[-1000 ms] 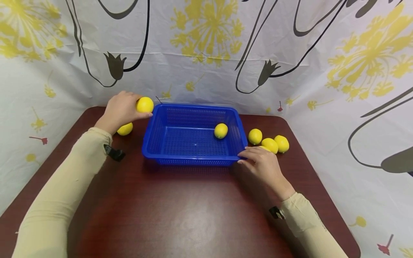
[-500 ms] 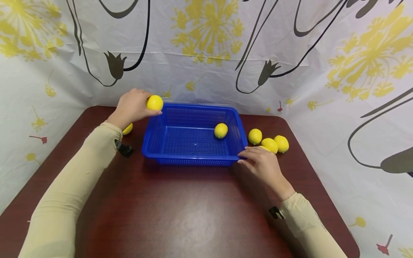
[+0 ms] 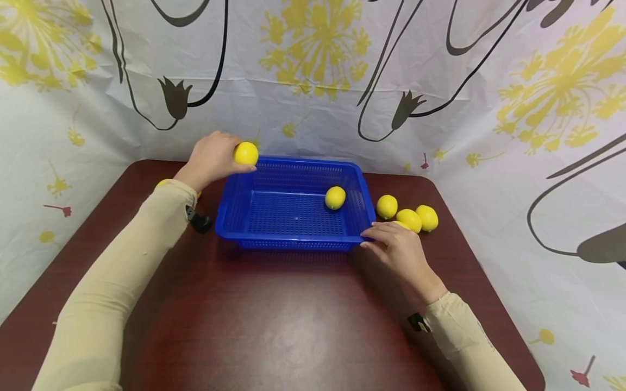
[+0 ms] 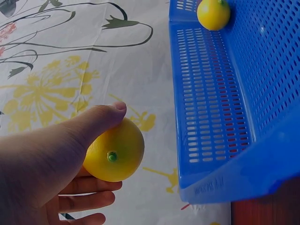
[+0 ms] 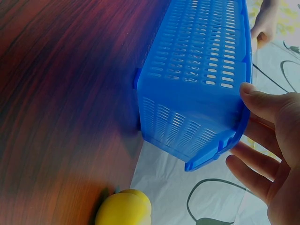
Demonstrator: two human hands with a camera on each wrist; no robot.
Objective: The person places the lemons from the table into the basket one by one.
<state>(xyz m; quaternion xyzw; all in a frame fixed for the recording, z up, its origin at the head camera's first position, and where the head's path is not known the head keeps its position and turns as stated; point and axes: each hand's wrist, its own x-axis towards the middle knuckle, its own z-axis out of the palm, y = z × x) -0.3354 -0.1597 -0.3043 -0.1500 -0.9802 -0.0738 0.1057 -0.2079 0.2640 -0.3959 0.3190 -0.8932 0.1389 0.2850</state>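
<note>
A yellow lemon (image 3: 246, 153) is pinched between the thumb and fingers of my left hand (image 3: 210, 158), raised above the back left corner of a blue perforated plastic basket (image 3: 293, 239). The left wrist view shows the green stem end of this lemon (image 4: 117, 152), with the basket wall (image 4: 206, 93) to its right. Inside the basket, toward its right side, lies another lemon (image 3: 335, 198). My right hand (image 3: 403, 255) holds the basket's near right corner. In the right wrist view its thumb (image 5: 255, 96) presses the outer wall by the rim, while the fingers reach past the rim.
Several lemons (image 3: 387, 207) sit on the dark red table (image 3: 293, 326) right of the basket, one partly hidden by my right hand. Behind my left wrist, yellow fruit (image 3: 163, 182) is mostly covered. A white flower-printed cloth (image 3: 313, 119) hangs behind the table.
My left hand has carried its lemon rightward and slightly up, from beside the basket's left edge to over its back left corner. The right hand and the basket have stayed put.
</note>
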